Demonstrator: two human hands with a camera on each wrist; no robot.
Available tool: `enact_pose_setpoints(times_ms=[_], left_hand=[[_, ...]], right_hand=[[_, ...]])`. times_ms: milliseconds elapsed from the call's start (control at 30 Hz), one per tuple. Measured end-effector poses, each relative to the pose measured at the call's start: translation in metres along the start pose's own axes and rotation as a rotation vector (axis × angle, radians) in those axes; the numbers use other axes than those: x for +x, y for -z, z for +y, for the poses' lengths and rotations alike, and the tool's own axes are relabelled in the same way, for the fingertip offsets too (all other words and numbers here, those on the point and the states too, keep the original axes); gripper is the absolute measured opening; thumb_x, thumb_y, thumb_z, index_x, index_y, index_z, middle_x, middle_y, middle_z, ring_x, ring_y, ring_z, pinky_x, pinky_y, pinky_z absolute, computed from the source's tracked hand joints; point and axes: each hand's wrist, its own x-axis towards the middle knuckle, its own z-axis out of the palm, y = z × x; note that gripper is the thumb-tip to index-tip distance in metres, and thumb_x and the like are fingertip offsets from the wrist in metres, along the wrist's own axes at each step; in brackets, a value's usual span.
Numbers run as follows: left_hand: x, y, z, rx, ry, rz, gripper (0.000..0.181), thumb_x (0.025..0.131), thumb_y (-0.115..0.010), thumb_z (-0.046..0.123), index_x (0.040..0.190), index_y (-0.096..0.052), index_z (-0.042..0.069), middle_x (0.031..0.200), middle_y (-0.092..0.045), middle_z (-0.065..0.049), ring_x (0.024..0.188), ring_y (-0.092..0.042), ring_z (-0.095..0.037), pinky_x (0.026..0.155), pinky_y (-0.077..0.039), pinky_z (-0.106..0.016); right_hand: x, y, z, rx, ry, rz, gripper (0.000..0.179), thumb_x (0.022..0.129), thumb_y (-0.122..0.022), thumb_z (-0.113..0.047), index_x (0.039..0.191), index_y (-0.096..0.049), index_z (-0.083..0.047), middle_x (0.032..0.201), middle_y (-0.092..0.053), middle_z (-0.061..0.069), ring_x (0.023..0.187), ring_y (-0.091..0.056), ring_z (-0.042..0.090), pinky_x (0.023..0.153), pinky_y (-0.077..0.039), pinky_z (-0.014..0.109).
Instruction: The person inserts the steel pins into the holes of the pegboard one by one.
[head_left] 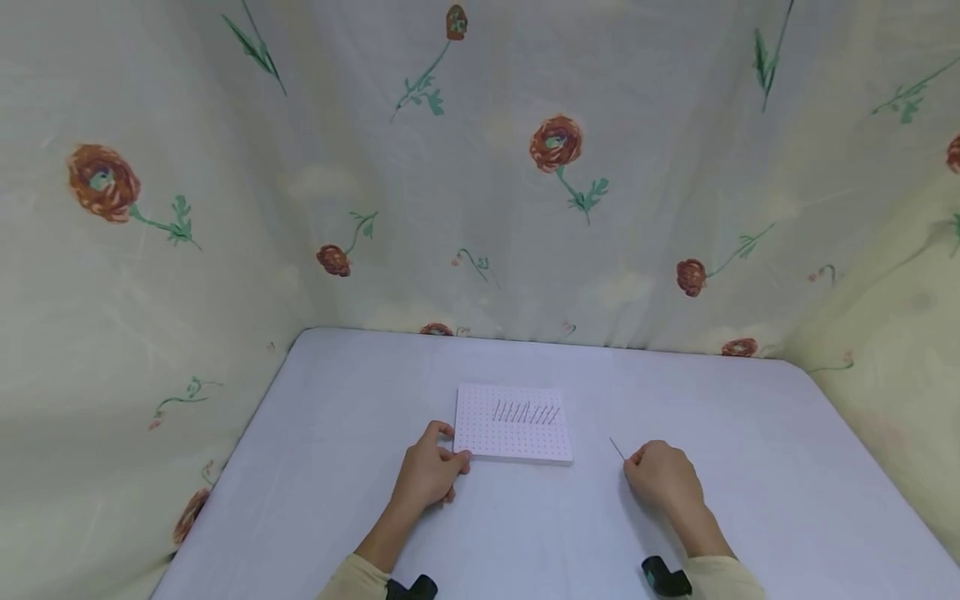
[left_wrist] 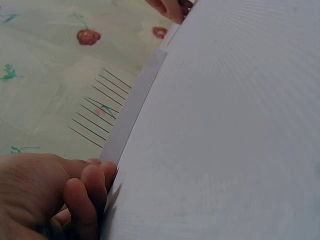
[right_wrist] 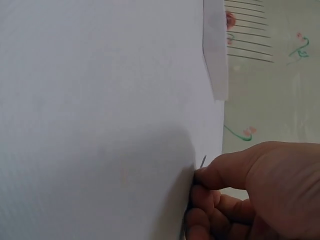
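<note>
A white pegboard point(head_left: 480, 446) with rows of small holes lies on the table, and several thin dark pins point(head_left: 512, 412) stand in a row in its holes, some of them leaning. My left hand point(head_left: 431, 471) holds the board at its near left corner, thumb at the front edge and forefinger along the left side. To the right of the board, my right hand point(head_left: 666, 475) pinches one thin pin point(head_left: 617, 448) between thumb and fingers, close over the table. Its tip sticks out past the thumb in the right wrist view, and the fingers hide its middle.
A white cloth covers the table point(head_left: 375, 367). Flowered curtains point(head_left: 480, 192) hang behind it and along both sides. Each wrist wears a black camera mount point(head_left: 666, 577).
</note>
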Motion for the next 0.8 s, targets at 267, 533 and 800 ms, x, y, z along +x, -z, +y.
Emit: enact_pose_setpoints(times_ms=[267, 533, 800], left_hand=[[0.001, 0.001, 0.002, 0.009, -0.007, 0.000, 0.042, 0.096, -0.071, 0.018, 0.131, -0.050, 0.008, 0.074, -0.071, 0.002, 0.039, -0.054, -0.012, 0.038, -0.044, -0.023], [0.001, 0.003, 0.003, 0.010, 0.006, 0.013, 0.043, 0.095, -0.072, 0.019, 0.131, -0.050, 0.009, 0.074, -0.071, 0.002, 0.039, -0.053, -0.012, 0.038, -0.043, -0.022], [-0.002, 0.000, 0.003, -0.003, 0.013, -0.007, 0.042, 0.096, -0.071, 0.018, 0.131, -0.050, 0.008, 0.074, -0.071, 0.002, 0.040, -0.053, -0.012, 0.038, -0.042, -0.022]], right_hand=[[0.000, -0.002, -0.007, -0.017, 0.030, -0.009, 0.025, 0.086, -0.053, -0.013, 0.062, -0.050, -0.008, 0.063, -0.049, 0.004, 0.060, -0.044, 0.020, 0.051, -0.034, 0.030], [0.001, -0.002, -0.013, -0.051, 0.040, -0.002, 0.023, 0.089, -0.053, -0.014, 0.068, -0.054, -0.004, 0.067, -0.055, 0.010, 0.061, -0.048, 0.024, 0.052, -0.040, 0.035], [-0.001, -0.002, -0.014, -0.046, -0.001, -0.028, 0.017, 0.089, -0.052, -0.007, 0.081, -0.062, 0.005, 0.076, -0.063, 0.017, 0.064, -0.052, 0.026, 0.051, -0.045, 0.038]])
